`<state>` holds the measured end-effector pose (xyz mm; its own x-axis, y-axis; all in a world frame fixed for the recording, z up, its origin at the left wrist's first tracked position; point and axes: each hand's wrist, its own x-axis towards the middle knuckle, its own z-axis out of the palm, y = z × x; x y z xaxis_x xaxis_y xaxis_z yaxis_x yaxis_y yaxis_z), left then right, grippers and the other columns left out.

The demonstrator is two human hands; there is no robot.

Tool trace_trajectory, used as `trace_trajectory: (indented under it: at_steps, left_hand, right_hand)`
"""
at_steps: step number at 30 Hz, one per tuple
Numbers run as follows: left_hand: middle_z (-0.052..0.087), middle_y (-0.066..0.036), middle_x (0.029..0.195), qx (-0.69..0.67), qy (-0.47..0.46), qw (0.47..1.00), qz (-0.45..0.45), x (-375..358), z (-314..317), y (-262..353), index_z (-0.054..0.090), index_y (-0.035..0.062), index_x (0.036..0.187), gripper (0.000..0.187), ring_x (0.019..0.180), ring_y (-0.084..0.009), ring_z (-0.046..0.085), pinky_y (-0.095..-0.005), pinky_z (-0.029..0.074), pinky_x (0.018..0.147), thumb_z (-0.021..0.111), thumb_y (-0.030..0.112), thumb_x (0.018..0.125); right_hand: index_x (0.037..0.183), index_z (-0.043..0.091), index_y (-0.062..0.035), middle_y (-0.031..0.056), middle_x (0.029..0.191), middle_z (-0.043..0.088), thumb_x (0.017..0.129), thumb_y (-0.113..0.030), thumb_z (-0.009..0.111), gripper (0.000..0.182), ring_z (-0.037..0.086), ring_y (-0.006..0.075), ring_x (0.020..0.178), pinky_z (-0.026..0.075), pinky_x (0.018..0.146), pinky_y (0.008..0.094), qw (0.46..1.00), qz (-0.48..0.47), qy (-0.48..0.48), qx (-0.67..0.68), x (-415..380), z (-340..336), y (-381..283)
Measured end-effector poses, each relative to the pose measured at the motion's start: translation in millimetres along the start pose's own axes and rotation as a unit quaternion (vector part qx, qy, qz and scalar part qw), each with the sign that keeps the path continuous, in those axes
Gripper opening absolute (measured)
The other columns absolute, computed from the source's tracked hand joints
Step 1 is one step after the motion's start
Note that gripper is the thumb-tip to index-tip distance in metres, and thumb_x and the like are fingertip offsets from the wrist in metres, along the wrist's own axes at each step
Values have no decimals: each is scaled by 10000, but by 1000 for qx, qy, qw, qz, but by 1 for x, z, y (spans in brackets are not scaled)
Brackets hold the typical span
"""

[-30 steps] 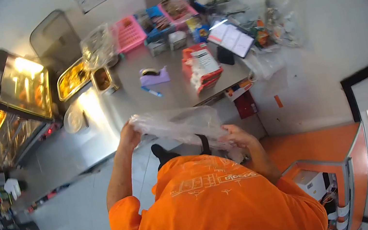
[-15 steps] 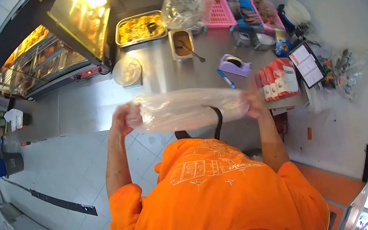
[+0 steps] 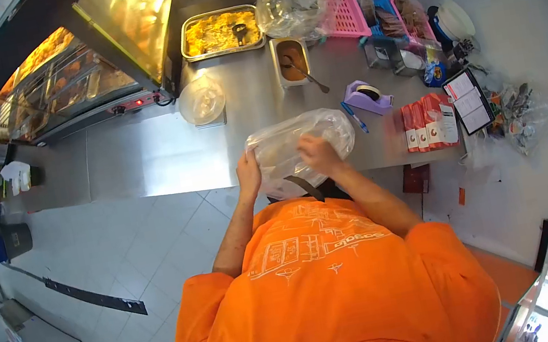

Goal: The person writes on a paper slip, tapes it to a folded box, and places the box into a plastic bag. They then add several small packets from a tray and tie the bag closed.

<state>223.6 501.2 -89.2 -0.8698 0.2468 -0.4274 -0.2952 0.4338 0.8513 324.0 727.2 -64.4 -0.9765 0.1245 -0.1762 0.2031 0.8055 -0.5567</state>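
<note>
At the desk edge, both hands, left hand and right hand, have fingers clamped on a clear plastic bag.

Clear, slightly milky crinkled plastic bag is what both hands have hold of, left hand and right hand on it. Under it, the long brushed-steel grey counter. Just past the right hand there's a lilac plastic tape dispenser and a blue-and-white pen, then the red-and-white cardboard cartons further right. Beyond the bag: pink slatted plastic basket, a steel tray of yellow food (really bright yellow). Shirt is vivid orange with a white line-drawing print.
</note>
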Motion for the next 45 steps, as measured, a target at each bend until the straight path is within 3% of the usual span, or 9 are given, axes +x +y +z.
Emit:
trace_trajectory:
  at_steps: [4, 8, 11, 14, 20, 22, 24, 34, 45]
  left_hand:
    - [650, -247, 1036, 6, 58, 993, 99, 37, 6, -23, 650, 33, 1124, 335, 1030, -342, 606, -422, 457, 931, 364, 162, 1005]
    - [519, -11, 631, -59, 70, 995, 49, 40, -8, 2, 639, 49, 1075, 387, 494, -84, 450, -270, 347, 436, 553, 409, 964]
    - [614, -168, 938, 70, 94, 991, 71, 21, -9, 22, 424, -4, 1377, 809, 859, -241, 612, -390, 503, 795, 707, 517, 828]
    - [510, -189, 1266, 244, 280, 912, 175, -7, 14, 56, 437, -27, 1357, 653, 1205, -344, 423, -433, 304, 1060, 647, 400, 910]
    - [477, -213, 1364, 123, -336, 880, 312, -76, 256, 158, 440, -4, 1370, 555, 1289, -328, 439, -410, 328, 1094, 572, 330, 947]
    - [326, -152, 1535, -187, -520, 822, -139, -88, 364, 169, 351, 58, 1473, 741, 1426, -279, 291, -423, 248, 1163, 402, 600, 970]
    - [337, -149, 1528, -268, -527, 752, -292, -90, 442, 177, 344, 62, 1476, 736, 1413, -276, 312, -423, 263, 1156, 399, 595, 972]
    - [396, -133, 1491, -332, -601, 659, -307, -54, 501, 170, 310, 81, 1490, 711, 1349, -260, 413, -426, 336, 1122, 386, 573, 983]
    - [451, -111, 1443, -54, -690, 718, 76, 10, 154, 273, 308, 81, 1495, 647, 1272, -226, 490, -383, 378, 1082, 506, 410, 975]
  right_hand:
    - [1481, 345, -315, 252, 1479, 320, 686, -318, 832, 932, 189, 473, 1408, 251, 1147, 519, 984, -25, -62, -167, 11, 15, -11]
    - [1295, 569, -175, 198, 1287, 549, 753, -283, 798, 598, 441, 353, 1292, 354, 1084, 446, 988, -69, 51, 132, 2, -32, 4]
    - [1044, 663, -31, 141, 1098, 659, 814, -165, 746, 279, 619, 265, 1054, 481, 916, 357, 919, -11, 377, 112, -53, -172, 17]
    - [1129, 622, -28, 114, 1013, 631, 976, -176, 529, 232, 582, 227, 1003, 478, 834, 367, 760, 196, 614, 84, -136, -259, 184]
    - [1331, 545, -79, 115, 1242, 568, 790, -843, 425, 944, 539, 270, 1070, 402, 951, 439, 745, 480, 130, 446, -220, -265, 400]
    - [1475, 374, -101, 154, 1387, 485, 763, -881, 398, 1056, 411, 295, 1309, 278, 1095, 466, 698, 443, 57, 560, -209, -223, 449]
    - [1483, 330, -88, 130, 1421, 461, 828, -833, 353, 992, 402, 279, 1339, 305, 1097, 458, 619, 366, -1, 695, -198, -186, 484]
    - [1482, 317, -93, 108, 1448, 438, 891, -767, 315, 897, 406, 261, 1342, 320, 1100, 451, 520, 222, 183, 804, -224, -215, 296]
    - [1504, 268, -116, 75, 1504, 378, 947, -697, 254, 805, 386, 254, 1364, 285, 1130, 461, 470, 172, 211, 840, -132, -122, -31]
